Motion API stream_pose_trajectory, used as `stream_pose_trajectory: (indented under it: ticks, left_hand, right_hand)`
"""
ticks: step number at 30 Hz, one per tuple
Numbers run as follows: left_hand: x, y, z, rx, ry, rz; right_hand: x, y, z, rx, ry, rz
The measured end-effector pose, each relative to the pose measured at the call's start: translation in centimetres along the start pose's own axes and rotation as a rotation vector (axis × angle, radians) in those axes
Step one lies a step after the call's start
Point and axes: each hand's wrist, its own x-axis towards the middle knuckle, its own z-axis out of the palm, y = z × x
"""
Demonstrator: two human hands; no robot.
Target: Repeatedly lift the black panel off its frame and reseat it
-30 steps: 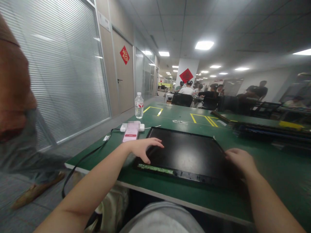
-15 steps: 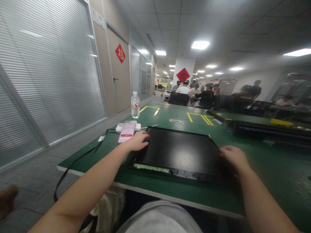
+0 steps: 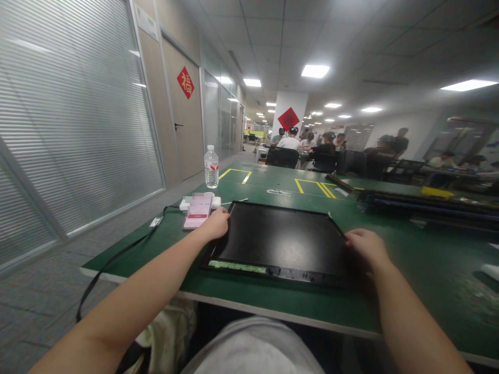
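A black flat display panel [image 3: 288, 236] lies face up in front of me, a green strip [image 3: 237, 267] along the left of its near edge. My left hand [image 3: 217, 224] grips the panel's left edge near the far corner, fingers closed on the frame. On the opposite side, my right hand [image 3: 366, 246] pinches the right edge between thumb and fingers. The undersides of both grips are hidden. Just left of my left hand rests a phone [image 3: 198, 212] with a pink screen, beside a white block [image 3: 215, 201] with a cable.
The green table [image 3: 156, 249] carries yellow tape marks [image 3: 236, 170]. A water bottle [image 3: 211, 167] stands at the far left. Dark stacked panels [image 3: 421, 208] lie at the right. A black cable [image 3: 117, 254] hangs over the left edge. Several people sit at tables farther back.
My left hand's fingers have gone from spread over the panel's left edge to closed around it. My right hand stays on the right edge. The whole view has shifted slightly.
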Motion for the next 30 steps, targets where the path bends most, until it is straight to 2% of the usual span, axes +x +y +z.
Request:
stream_pose_trajectory:
  ticks: [8,13,20,30]
  left_hand:
    - [0.0,0.1,0.3,0.048,-0.037,-0.030]
    - [0.3,0.3,0.5,0.059,-0.019,-0.065]
    - [0.4,0.9,0.2,0.011,-0.010,-0.091]
    - [0.5,1.0,0.4,0.017,0.007,-0.108]
  right_hand:
    - [0.4,0.4,0.3,-0.004,-0.028,0.014]
    - [0.3,0.2,0.1,-0.018,-0.025,-0.003]
    - [0.0,-0.4,-0.3,-0.023,-0.038,0.047]
    - [0.3,0.0,-0.2,-0.025,-0.050,0.022]
